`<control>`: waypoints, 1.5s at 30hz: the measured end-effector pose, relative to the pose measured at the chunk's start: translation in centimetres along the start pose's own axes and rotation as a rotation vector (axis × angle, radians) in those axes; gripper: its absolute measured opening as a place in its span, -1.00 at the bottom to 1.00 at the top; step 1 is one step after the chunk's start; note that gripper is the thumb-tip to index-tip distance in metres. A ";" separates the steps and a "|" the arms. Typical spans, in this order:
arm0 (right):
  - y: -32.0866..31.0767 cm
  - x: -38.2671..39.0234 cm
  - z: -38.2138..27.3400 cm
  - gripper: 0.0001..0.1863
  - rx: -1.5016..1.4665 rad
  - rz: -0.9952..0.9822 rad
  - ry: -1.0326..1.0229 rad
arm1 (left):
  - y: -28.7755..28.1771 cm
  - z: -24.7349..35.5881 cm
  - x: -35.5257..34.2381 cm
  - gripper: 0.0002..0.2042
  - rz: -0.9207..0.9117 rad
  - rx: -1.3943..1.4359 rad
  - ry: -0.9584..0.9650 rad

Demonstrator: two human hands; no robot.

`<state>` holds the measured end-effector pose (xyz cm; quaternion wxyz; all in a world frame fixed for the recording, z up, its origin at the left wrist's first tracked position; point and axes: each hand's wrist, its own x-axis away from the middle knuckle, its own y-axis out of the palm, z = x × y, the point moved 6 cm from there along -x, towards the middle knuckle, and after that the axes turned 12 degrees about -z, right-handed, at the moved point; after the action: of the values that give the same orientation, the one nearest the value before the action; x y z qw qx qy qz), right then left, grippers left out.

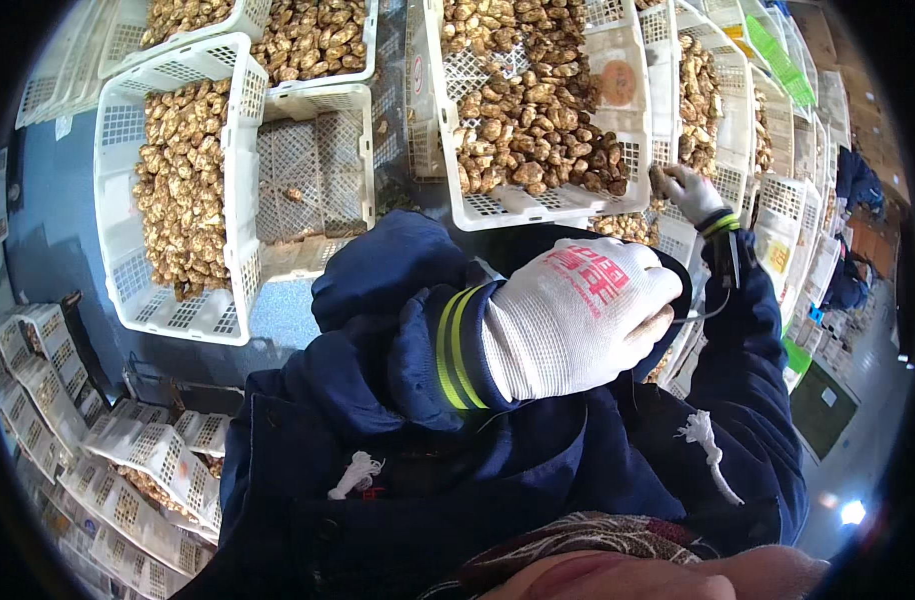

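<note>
My left hand point(578, 320), in a white glove with red print, is curled closed in front of my body beside a dark cord; what its fingers hold, if anything, is hidden. Further right, my right hand point(693, 195), also gloved, reaches to the right end of a white crate point(508, 215) and pinches a small knobbly brown piece of produce point(661, 180). That crate holds many similar brown pieces point(538, 140), with part of its lattice bottom showing. More of this produce point(628, 225) lies in a crate below it.
A full crate point(183, 190) stands at left, next to a nearly bare one point(313, 170). Stacked white crates point(148, 450) line the lower left and others point(778, 230) the right. A green crate point(778, 60) is at the upper right. Dark clothing point(848, 195) shows at the far right.
</note>
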<state>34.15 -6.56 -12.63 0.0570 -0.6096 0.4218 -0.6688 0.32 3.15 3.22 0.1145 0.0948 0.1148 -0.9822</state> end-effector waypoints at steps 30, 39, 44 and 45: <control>0.2 -20.1 -19.3 -0.46 0.450 0.394 -0.243 | -1.0 -1.7 0.1 -0.81 -0.056 -0.004 -0.122; -0.8 -22.3 -17.7 -0.51 0.043 0.336 -0.149 | -1.1 -1.8 0.3 -0.77 -0.007 -0.017 -0.108; 0.5 -22.3 -23.9 -0.48 0.211 0.405 -0.294 | -1.5 -2.0 0.2 -0.80 -0.003 -0.020 -0.113; 1.0 -22.7 -24.1 -0.47 0.242 0.435 -0.290 | -1.4 -2.1 0.1 -0.80 -0.030 -0.009 -0.122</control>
<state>18.62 18.11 -28.29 0.3312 -0.5829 0.4473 -0.5920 0.21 4.93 1.49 0.1071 0.0324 0.1135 -0.9872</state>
